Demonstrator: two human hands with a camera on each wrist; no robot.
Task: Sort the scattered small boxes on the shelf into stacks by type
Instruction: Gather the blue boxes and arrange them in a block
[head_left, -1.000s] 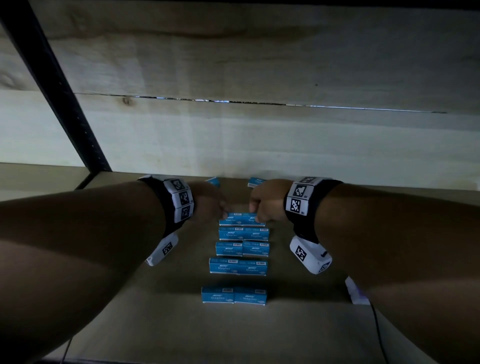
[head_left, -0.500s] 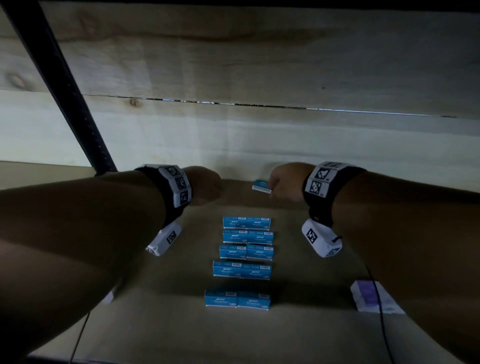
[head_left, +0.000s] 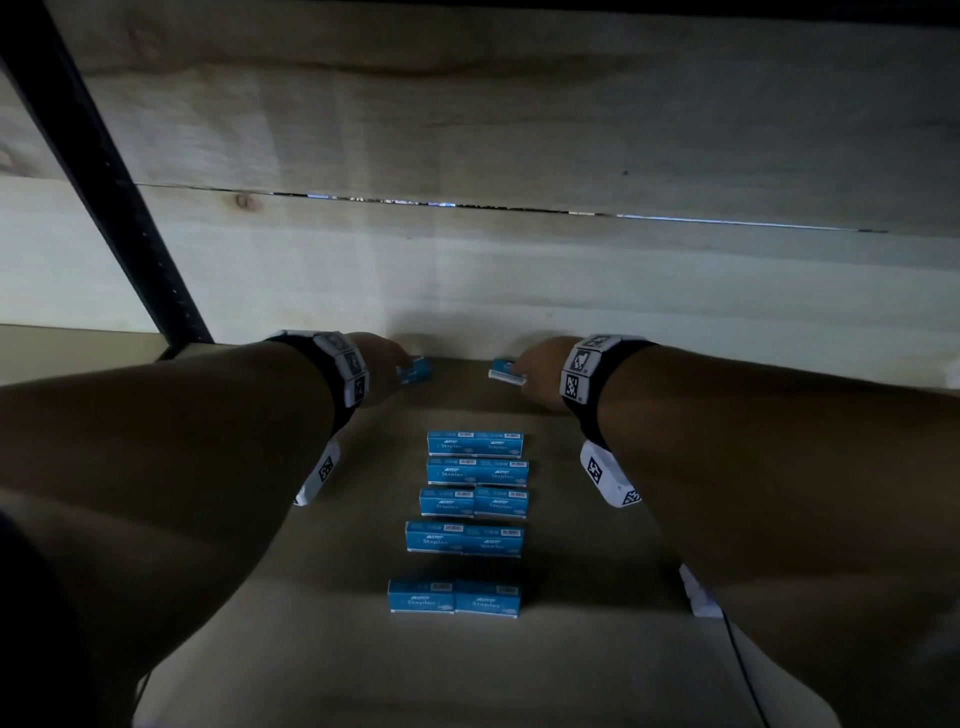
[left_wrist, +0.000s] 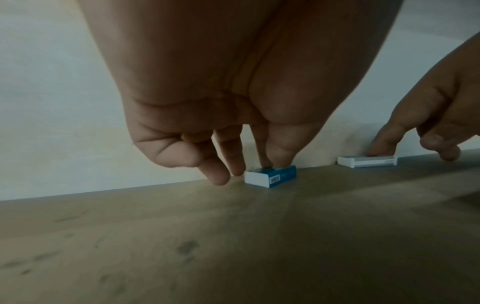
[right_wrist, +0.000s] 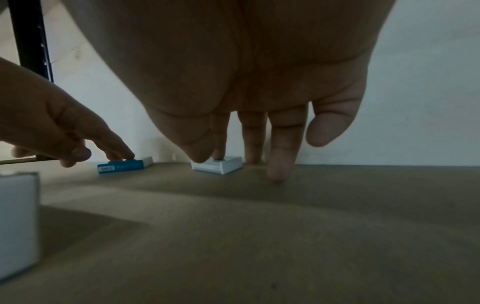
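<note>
Two loose blue-and-white staple boxes lie at the back of the shelf against the wall: the left box (head_left: 418, 370) (left_wrist: 271, 175) (right_wrist: 122, 166) and the right box (head_left: 505, 371) (right_wrist: 218, 165) (left_wrist: 367, 161). My left hand (head_left: 395, 364) (left_wrist: 272, 164) reaches over the left box, and its thumb and index tip rest on the box's top while the other fingers hang straight. My right hand (head_left: 524, 373) (right_wrist: 210, 159) touches the right box with its thumb tip and index tip, fingers straight. Several pairs of blue staple boxes (head_left: 475, 446) form a column down the middle of the shelf.
The pale wooden back wall (head_left: 467, 291) stands right behind both loose boxes. A black metal upright (head_left: 104, 176) rises at the left. A white and purple box (head_left: 698, 597) lies at the right under my forearm, and a cable (head_left: 743, 665) runs by it.
Both hands have moved from the top row of the column to the back of the shelf. Each now has its fingertips on a loose box there.
</note>
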